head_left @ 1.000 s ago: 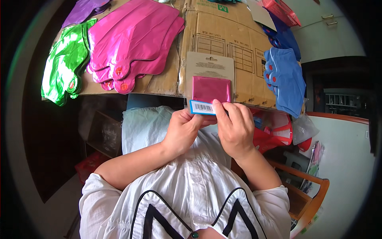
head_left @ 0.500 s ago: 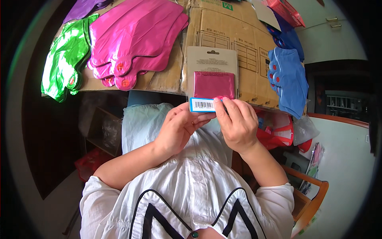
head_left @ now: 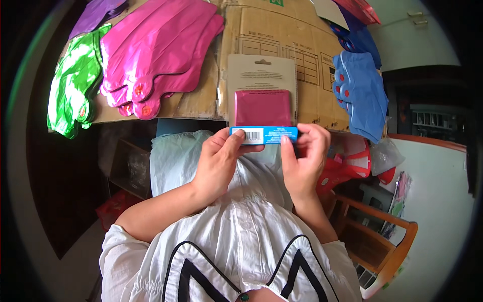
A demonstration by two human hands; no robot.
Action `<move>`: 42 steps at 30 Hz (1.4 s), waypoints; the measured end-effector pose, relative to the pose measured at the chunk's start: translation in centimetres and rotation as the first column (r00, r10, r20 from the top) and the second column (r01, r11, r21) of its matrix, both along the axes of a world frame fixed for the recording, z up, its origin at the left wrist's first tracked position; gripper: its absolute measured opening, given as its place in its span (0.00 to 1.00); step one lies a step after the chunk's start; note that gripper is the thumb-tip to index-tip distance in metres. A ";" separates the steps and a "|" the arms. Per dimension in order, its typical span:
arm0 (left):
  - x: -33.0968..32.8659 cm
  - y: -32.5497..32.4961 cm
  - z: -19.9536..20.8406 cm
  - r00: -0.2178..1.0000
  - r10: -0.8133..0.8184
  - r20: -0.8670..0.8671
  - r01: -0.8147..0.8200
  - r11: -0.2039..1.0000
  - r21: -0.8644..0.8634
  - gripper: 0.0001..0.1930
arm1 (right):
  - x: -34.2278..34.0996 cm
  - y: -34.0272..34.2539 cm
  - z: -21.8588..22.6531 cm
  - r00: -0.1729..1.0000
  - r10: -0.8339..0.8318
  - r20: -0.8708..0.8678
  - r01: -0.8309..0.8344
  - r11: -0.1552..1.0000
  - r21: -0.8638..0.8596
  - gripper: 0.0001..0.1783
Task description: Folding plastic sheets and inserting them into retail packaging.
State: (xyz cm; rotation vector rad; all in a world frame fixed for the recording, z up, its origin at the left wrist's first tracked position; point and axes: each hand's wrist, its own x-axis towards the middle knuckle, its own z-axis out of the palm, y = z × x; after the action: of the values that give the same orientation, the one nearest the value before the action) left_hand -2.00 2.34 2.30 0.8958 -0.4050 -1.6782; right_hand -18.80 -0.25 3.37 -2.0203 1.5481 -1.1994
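Both my hands hold a flat hang-hole package at the edge of the cardboard-covered table. It has a beige printed card with a folded dark pink foil piece on it and a blue strip along its near edge. My left hand is closed on the left end of the strip, its thumb on the white barcode label. At the other end my right hand grips with its thumb in front and its fingers at the edge and behind, partly hidden.
Flat pink foil balloons lie on the cardboard at left, beside green and purple ones. Light blue ones overhang the right edge. A wooden chair stands at lower right, near red bags.
My right hand has shifted outward to the strip's right end, uncovering more blue. My left thumb has come onto the barcode label. The package now sits slightly further left in view.
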 end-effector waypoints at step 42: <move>3.4 -0.6 2.4 0.066 0.096 0.993 0.310 0.944 -0.112 0.12 | -0.1 0.3 -1.3 0.451 -0.429 0.783 -0.377 0.703 0.603 0.09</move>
State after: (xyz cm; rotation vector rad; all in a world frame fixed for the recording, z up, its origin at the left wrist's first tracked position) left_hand 1.43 1.78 4.68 1.7590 -1.7100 -0.7135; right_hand -18.87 0.01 2.07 -0.5541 1.1272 -1.0897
